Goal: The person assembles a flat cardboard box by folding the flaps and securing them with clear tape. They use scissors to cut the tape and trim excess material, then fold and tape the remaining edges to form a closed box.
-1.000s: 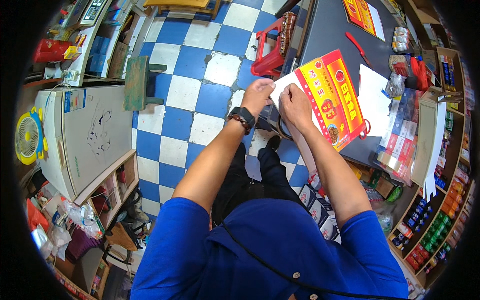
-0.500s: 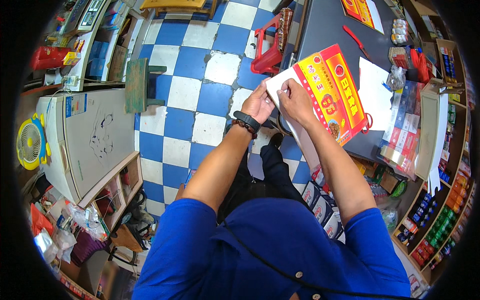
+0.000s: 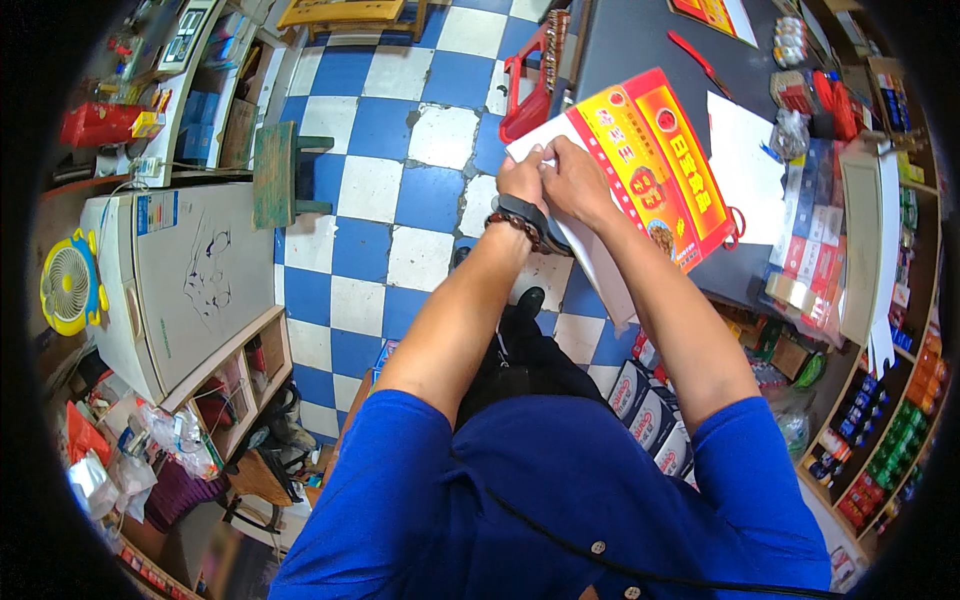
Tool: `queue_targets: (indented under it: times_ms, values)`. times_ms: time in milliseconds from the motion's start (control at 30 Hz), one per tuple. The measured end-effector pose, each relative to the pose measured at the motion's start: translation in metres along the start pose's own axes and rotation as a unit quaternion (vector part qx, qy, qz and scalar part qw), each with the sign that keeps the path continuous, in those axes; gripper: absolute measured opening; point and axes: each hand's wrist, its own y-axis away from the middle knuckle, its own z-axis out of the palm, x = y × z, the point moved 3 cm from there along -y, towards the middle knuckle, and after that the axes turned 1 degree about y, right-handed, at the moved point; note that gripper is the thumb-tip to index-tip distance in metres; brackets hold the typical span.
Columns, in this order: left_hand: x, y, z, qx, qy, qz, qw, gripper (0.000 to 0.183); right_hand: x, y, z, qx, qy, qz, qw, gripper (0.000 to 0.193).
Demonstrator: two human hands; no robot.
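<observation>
A red and yellow printed cardboard sheet [image 3: 655,165] lies over the left edge of the grey table, its white margin folded down along that side. My left hand [image 3: 522,184], with a black band and beads at the wrist, is closed on the white margin near its far corner. Right beside it, my right hand [image 3: 577,180] has its fingers bent and pressed on the same margin, thumbs close together. Red scissors handles [image 3: 737,228] poke out from under the sheet's right side. Farther back lies a red-handled knife [image 3: 700,62].
White paper [image 3: 742,165] lies right of the sheet, near clear-wrapped boxes [image 3: 808,235]. A red plastic stool [image 3: 528,95] stands left of the table [image 3: 625,45]. A green wooden stool [image 3: 275,175] and a white fridge [image 3: 190,285] stand left. Cartons [image 3: 650,415] sit by my legs.
My left hand has turned from palm up and open to closed on the margin. My right hand has drawn up against it, and the sheet has shifted slightly left and away.
</observation>
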Motion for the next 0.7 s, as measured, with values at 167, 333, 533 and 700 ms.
queue_targets:
  times_ms: [167, 333, 533, 700]
  values:
    - [0.009, 0.000, -0.008, -0.090, -0.113, -0.026, 0.989, 0.030, 0.034, 0.011, -0.047, -0.154, -0.273, 0.056, 0.948, 0.034]
    - [0.018, 0.043, -0.016, -0.103, -0.270, 0.001, 0.957, 0.030, 0.084, 0.132, -0.125, 0.077, -0.283, 0.046, 0.955, 0.030]
    - [0.076, 0.112, 0.030, -0.106, -0.284, 0.047, 0.952, 0.025, 0.169, 0.281, -0.128, 0.268, -0.267, 0.010, 0.926, 0.030]
    - [0.105, 0.144, 0.050, -0.156, -0.281, 0.080, 0.943, 0.022, 0.097, 0.345, -0.145, 0.291, -0.116, -0.157, 0.937, 0.057]
